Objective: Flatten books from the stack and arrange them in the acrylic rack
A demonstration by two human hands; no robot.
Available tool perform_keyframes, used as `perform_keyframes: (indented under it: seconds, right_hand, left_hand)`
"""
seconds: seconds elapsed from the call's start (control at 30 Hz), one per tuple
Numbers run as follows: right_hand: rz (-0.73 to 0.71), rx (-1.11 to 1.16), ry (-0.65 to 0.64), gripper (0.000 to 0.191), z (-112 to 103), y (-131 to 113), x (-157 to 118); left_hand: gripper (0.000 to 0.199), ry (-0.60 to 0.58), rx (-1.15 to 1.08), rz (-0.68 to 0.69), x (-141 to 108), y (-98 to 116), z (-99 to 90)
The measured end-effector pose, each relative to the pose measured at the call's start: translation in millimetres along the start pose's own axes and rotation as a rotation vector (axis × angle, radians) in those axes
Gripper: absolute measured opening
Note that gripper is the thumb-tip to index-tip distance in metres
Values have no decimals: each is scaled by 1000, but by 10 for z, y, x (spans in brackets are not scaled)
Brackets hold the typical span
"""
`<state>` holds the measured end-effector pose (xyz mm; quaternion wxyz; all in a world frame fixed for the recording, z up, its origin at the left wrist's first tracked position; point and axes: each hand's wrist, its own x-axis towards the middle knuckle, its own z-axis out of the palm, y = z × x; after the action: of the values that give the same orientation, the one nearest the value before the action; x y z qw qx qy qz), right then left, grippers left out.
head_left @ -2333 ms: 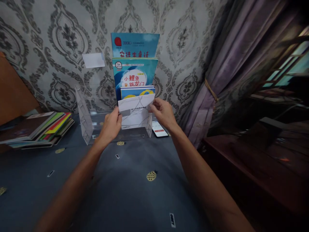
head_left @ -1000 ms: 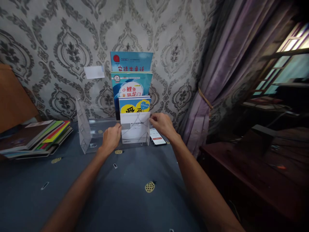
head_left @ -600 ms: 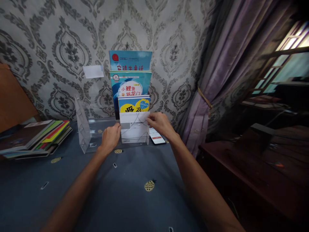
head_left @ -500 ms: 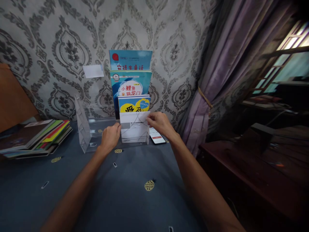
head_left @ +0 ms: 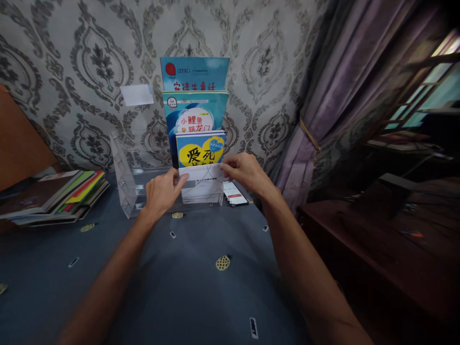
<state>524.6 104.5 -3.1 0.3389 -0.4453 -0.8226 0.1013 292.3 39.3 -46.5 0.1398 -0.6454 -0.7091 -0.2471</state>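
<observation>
A white booklet (head_left: 201,188) with thin dark lines stands upright at the front of a clear tiered rack (head_left: 124,184). My right hand (head_left: 246,175) pinches its top right corner. At its top left edge, my left hand (head_left: 161,191) has thumb and fingers closed on the booklet. Behind it rise a blue and yellow book (head_left: 196,148), a teal book (head_left: 215,108) and, at the back, a taller blue book (head_left: 201,72).
Left of the rack lies a stack of books (head_left: 64,196) near an orange-brown panel (head_left: 21,143). A phone (head_left: 235,194) lies beside the rack's right end. A purple curtain (head_left: 323,110) and dark red furniture (head_left: 345,230) are at the right.
My left hand has moved from beside the booklet onto its top left edge. My right hand stays at the top right corner. The view has shifted slightly.
</observation>
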Motion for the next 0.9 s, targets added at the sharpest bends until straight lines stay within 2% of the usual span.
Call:
perform_keyframes:
  seconds: [0.23, 0.47, 0.57, 0.7, 0.8, 0.9]
  right_hand:
    - [-47, 5, -53, 31, -207, -119, -90]
    - [-135, 23, 53, 26, -317, -245, -208]
    - [-187, 56, 71, 23, -378, -341, -263]
    - [-192, 16, 20, 29, -462, -497, -328]
    - [-220, -8, 12, 37, -475, -566, -360]
    - [-242, -40, -48, 46, -470, -606, -388]
  left_hand:
    - [44, -12, -35, 73, -21, 41, -60]
    - [46, -47, -20, 146, -24, 46, -105]
    - [47, -97, 1, 223, -25, 13, -157]
    - [46, -208, 38, 377, -35, -77, -276]
    - [39, -263, 38, 442, -40, -193, -375]
    - [30, -213, 4, 425, -69, -384, -470]
